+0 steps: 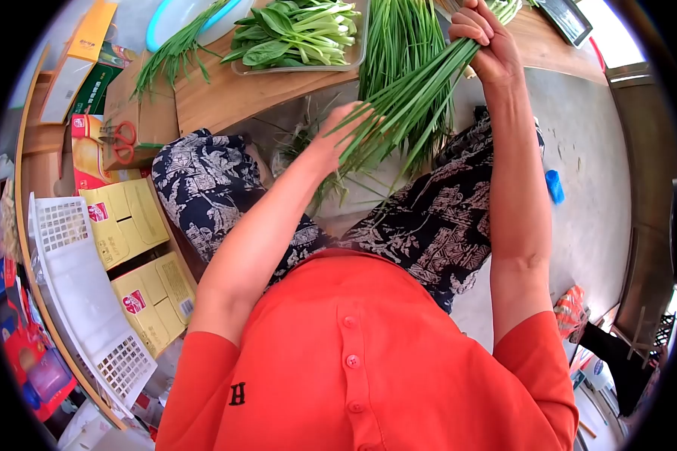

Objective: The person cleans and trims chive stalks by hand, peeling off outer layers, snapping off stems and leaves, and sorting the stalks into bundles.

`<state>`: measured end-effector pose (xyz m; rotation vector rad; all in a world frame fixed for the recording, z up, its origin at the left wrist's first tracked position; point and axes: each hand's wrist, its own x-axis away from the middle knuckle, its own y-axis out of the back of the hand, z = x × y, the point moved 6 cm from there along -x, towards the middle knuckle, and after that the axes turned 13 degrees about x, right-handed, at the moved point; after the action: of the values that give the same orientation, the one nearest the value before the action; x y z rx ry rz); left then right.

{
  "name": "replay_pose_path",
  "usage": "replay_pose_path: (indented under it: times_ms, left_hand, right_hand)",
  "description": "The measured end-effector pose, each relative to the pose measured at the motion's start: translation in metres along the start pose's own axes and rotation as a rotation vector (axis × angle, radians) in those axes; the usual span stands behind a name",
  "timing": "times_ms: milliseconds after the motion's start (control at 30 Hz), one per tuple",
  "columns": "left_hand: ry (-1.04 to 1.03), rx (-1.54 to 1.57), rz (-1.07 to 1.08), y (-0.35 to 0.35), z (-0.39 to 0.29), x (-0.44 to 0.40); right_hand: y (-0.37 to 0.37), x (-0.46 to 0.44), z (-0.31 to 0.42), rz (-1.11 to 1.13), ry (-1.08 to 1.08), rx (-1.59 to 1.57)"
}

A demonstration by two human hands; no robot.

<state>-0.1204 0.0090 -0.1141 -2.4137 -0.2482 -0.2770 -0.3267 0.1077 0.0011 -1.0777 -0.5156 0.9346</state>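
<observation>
My right hand [490, 43] is closed around the pale stem end of a bunch of garlic chives [421, 94], held up over the table's front edge. The long green leaves slant down to the left from it. My left hand [344, 134] is at the leaf tips, touching them. Leaves cover most of its fingers, so I cannot see whether they are closed. Just behind the bunch, a thick pile of garlic chives [399, 37] lies on the wooden table [241, 103] and hangs over its edge. A clear tray [297, 69] of leafy greens [297, 31] stands left of the pile.
More thin green stalks [174, 64] lie by a blue-rimmed bowl [158, 30]. Orange-handled scissors [125, 143] rest by a cardboard box [139, 101]. Yellow boxes [124, 218] and a white plastic basket [90, 293] are at my left. Leaf scraps and a blue object [554, 186] lie on the floor.
</observation>
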Motion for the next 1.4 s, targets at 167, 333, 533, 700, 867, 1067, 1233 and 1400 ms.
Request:
replay_pose_path:
  times_ms: [167, 333, 533, 700, 867, 1067, 1233, 1400]
  left_hand:
    - [0.379, 0.165, 0.187, -0.036, 0.043, 0.023]
    - [0.465, 0.237, -0.011, -0.03, 0.042, 0.049]
    - [0.456, 0.19, -0.24, -0.02, 0.035, 0.078]
    - [0.358, 0.282, -0.147, -0.021, 0.027, 0.088]
    - [0.257, 0.058, 0.014, -0.036, 0.017, 0.099]
    - [0.202, 0.095, -0.082, -0.021, 0.025, 0.097]
    - [0.012, 0.434, -0.379, 0.013, 0.023, 0.086]
    - [-0.13, 0.634, -0.643, 0.097, 0.02, 0.102]
  right_hand:
    - [0.003, -0.002, 0.008, 0.024, 0.011, 0.05]
    - [0.001, 0.003, 0.017, 0.076, 0.035, 0.114]
    - [0.006, 0.002, 0.02, 0.06, 0.063, 0.174]
    - [0.013, 0.001, 0.021, 0.039, 0.078, 0.242]
    - [0.018, 0.0, 0.022, 0.04, 0.082, 0.265]
    - [0.021, 0.0, 0.017, 0.003, 0.063, 0.229]
    - [0.01, 0.005, -0.008, -0.065, 0.065, 0.34]
    - [0.012, 0.007, 0.018, 0.043, 0.165, 0.175]
